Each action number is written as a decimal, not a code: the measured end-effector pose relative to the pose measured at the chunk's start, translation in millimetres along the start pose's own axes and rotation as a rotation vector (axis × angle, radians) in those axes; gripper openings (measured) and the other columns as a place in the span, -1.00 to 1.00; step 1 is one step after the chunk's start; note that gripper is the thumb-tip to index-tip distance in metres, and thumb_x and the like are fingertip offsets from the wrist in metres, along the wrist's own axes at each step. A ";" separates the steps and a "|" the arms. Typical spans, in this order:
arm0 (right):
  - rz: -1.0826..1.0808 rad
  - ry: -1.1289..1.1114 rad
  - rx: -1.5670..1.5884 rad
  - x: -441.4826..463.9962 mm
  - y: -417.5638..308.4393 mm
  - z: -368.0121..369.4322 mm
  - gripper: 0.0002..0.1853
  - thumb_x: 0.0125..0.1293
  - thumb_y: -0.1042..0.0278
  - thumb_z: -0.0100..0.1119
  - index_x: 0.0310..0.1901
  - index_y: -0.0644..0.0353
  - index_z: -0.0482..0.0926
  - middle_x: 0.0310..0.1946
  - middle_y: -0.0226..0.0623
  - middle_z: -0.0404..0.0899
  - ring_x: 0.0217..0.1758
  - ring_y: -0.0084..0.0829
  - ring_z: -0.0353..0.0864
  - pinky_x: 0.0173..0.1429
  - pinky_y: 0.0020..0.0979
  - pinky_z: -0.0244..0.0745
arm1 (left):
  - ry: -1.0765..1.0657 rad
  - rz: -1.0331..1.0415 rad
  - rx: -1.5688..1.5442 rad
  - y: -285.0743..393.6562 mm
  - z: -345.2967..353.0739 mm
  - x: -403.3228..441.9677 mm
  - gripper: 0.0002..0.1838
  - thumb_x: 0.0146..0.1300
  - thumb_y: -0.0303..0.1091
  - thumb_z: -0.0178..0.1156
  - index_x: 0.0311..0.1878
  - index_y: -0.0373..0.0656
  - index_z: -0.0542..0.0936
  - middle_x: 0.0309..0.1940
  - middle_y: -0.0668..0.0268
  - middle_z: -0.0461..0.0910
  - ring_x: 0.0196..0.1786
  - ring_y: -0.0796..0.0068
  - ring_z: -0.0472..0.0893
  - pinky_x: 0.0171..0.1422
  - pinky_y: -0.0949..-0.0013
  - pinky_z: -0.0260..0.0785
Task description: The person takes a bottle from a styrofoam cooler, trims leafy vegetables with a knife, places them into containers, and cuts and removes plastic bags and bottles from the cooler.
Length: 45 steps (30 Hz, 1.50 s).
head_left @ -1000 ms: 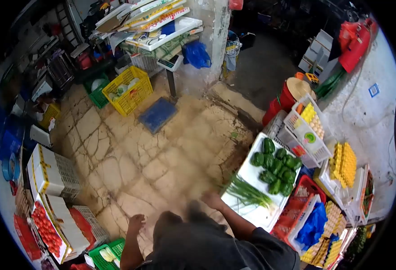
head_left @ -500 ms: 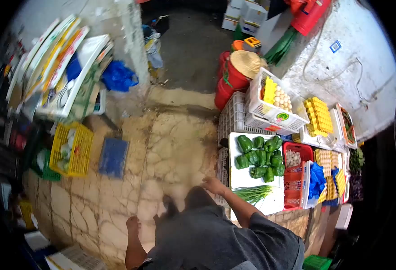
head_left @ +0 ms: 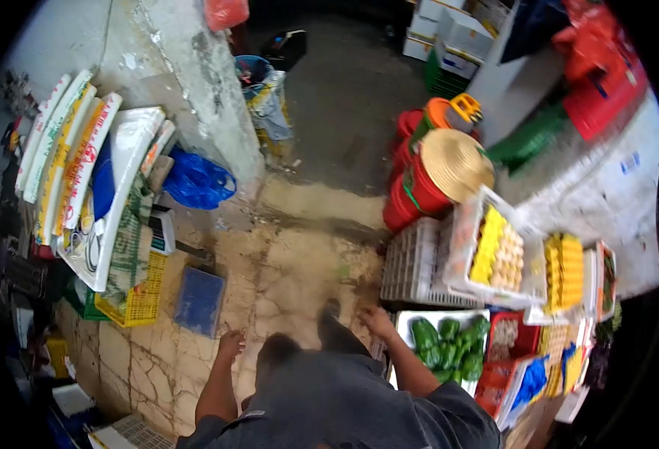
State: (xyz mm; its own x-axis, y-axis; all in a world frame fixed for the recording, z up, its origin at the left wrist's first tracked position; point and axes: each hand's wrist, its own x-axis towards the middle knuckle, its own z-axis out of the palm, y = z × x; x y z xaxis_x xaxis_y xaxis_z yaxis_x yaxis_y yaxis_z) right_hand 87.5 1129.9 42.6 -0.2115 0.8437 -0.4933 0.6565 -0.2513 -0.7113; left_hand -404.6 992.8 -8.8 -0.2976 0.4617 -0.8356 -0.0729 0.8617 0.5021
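Note:
My left hand (head_left: 232, 343) hangs beside my left leg over the cracked tile floor, empty, its fingers loosely curled and a little apart. Out in front of my right hip, my right hand (head_left: 376, 322) has loose, parted fingers and nothing in them. Nearest to it is a white foam tray of green bell peppers (head_left: 449, 349), just to the right; hand and tray look apart. My right forearm covers part of that tray's left side.
Ahead, a doorway leads onto a dark floor (head_left: 337, 97). Egg crates (head_left: 503, 254) and red buckets with a straw hat (head_left: 456, 166) stand right. Left are foam box lids (head_left: 86, 161), a blue bag (head_left: 198, 179), a yellow basket (head_left: 144, 293) and a blue flat panel (head_left: 200, 301).
I have stepped forward toward the doorway; the pepper tray has slid back along my right side. My left hand has swung forward. The green onions on the tray are no longer in view.

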 end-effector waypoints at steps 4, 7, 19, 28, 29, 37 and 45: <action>-0.058 0.117 0.088 101.7 -23.7 -68.9 -0.54 0.34 0.17 0.17 0.11 0.39 0.55 -0.18 0.00 0.68 -0.09 -0.29 0.68 0.00 -0.30 0.53 | 0.075 -0.026 -0.060 69.2 33.5 -7.5 -0.68 0.30 -0.19 0.17 0.01 -0.19 0.59 -0.27 0.27 0.62 -0.33 0.42 0.63 -0.33 0.35 0.43; -0.056 0.195 0.142 172.0 -47.8 -105.0 -0.54 0.34 0.18 0.17 0.11 0.40 0.54 -0.14 -0.02 0.67 -0.06 -0.25 0.67 0.03 -0.28 0.52 | 0.051 -0.090 -0.019 102.3 49.3 30.8 -0.74 0.31 -0.24 0.16 -0.04 -0.17 0.61 -0.30 0.30 0.62 -0.36 0.44 0.63 -0.35 0.41 0.42; -0.038 0.068 0.075 395.9 -102.6 -220.6 -0.54 0.32 0.24 0.18 0.11 0.45 0.52 -0.25 -0.17 0.66 -0.26 -0.44 0.61 -0.16 -0.38 0.50 | 0.791 0.839 -0.311 517.3 58.9 115.6 -0.63 0.43 -0.26 0.12 0.11 -0.38 0.51 -0.05 0.14 0.60 0.00 0.31 0.56 0.19 0.32 0.35; -0.184 0.160 0.140 599.8 -165.8 -255.2 -0.60 0.33 0.29 0.20 0.09 0.40 0.54 -0.33 -0.31 0.63 -0.35 -0.53 0.56 -0.21 -0.45 0.48 | 1.239 1.079 -0.423 741.2 34.9 48.9 -0.36 0.51 -0.09 -0.03 0.45 -0.35 0.16 0.43 0.03 0.22 0.44 0.21 0.26 0.54 0.21 0.03; -0.159 0.139 0.160 622.2 -178.0 -257.7 -0.60 0.33 0.29 0.21 0.09 0.39 0.55 -0.33 -0.29 0.63 -0.35 -0.52 0.57 -0.22 -0.47 0.48 | 1.188 1.068 -0.497 742.8 35.5 60.7 -0.34 0.51 -0.07 -0.03 0.47 -0.34 0.13 0.44 0.01 0.20 0.44 0.21 0.26 0.54 0.21 0.03; -0.270 -0.323 -0.097 843.9 -255.6 -267.1 -0.52 0.32 0.16 0.19 0.11 0.40 0.54 -0.07 -0.04 0.66 -0.06 -0.26 0.63 0.05 -0.30 0.49 | 1.616 0.984 -0.517 763.1 39.2 120.4 -0.25 0.47 0.11 -0.10 0.46 -0.34 0.17 0.39 -0.07 0.22 0.36 0.12 0.31 0.47 0.11 0.12; -0.228 -0.303 -0.156 1004.8 -362.3 -369.9 -0.44 0.36 -0.03 0.11 0.16 0.32 0.53 0.10 0.11 0.57 0.15 -0.05 0.58 0.21 -0.12 0.46 | 2.006 0.740 -0.142 904.8 57.4 206.9 -0.28 0.46 0.11 -0.12 0.41 -0.34 0.23 0.35 -0.06 0.28 0.31 0.11 0.37 0.41 0.09 0.20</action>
State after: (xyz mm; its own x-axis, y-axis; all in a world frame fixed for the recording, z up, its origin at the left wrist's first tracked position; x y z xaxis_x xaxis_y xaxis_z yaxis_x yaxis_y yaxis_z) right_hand -95.0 2244.1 -10.2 -0.5528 0.6860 -0.4731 0.6650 0.0211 -0.7465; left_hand -477.5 1880.0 259.8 -0.6375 -0.2520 0.7281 0.4775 0.6125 0.6300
